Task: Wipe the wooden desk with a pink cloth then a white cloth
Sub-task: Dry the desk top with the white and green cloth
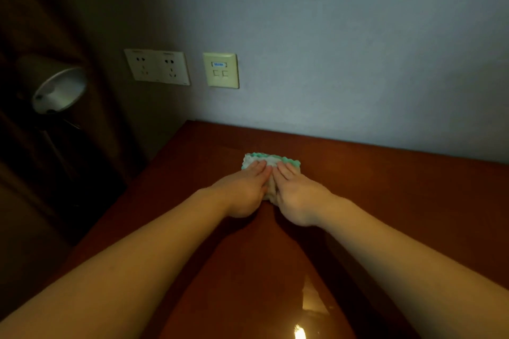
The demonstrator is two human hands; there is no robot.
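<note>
A folded white cloth (271, 159) with a green scalloped edge lies on the glossy reddish wooden desk (385, 201), a short way in front of the wall. My left hand (245, 190) and my right hand (296, 195) press flat on it side by side, fingers straight and pointing at the wall. The hands cover most of the cloth; only its far edge and a strip between the hands show. No pink cloth is in view.
The desk's far edge meets a pale wall (358, 63). Two power sockets (157, 66) and a data socket (221, 70) sit on the wall above the desk's left corner. A lamp shade (59, 89) hangs beyond the desk's left edge, before a dark curtain.
</note>
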